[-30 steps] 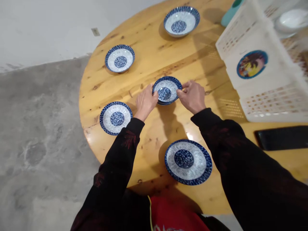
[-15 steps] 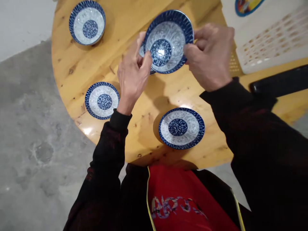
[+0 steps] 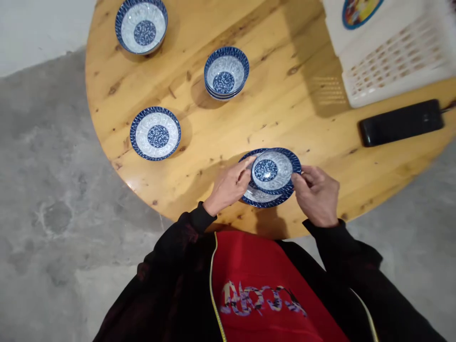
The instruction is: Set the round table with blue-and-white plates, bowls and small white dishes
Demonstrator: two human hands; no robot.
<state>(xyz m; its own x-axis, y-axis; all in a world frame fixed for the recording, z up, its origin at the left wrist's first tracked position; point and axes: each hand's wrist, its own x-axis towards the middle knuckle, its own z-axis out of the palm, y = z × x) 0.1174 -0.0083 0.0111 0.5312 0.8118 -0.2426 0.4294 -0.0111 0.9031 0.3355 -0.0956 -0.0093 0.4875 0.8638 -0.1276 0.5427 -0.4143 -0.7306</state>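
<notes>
A small blue-and-white bowl sits over a blue-and-white plate near the round wooden table's near edge. My left hand pinches the bowl's left rim. My right hand grips its right rim. Whether the bowl rests on the plate or hovers just above it I cannot tell. A stack of like bowls stands farther back in the middle of the table.
Another patterned plate lies at the left edge and one more at the far left. A white plastic crate fills the far right. A black flat device lies to the right.
Both hands lifted one bowl off the stack and carried it toward me, down onto the near plate. The camera tilted down.
</notes>
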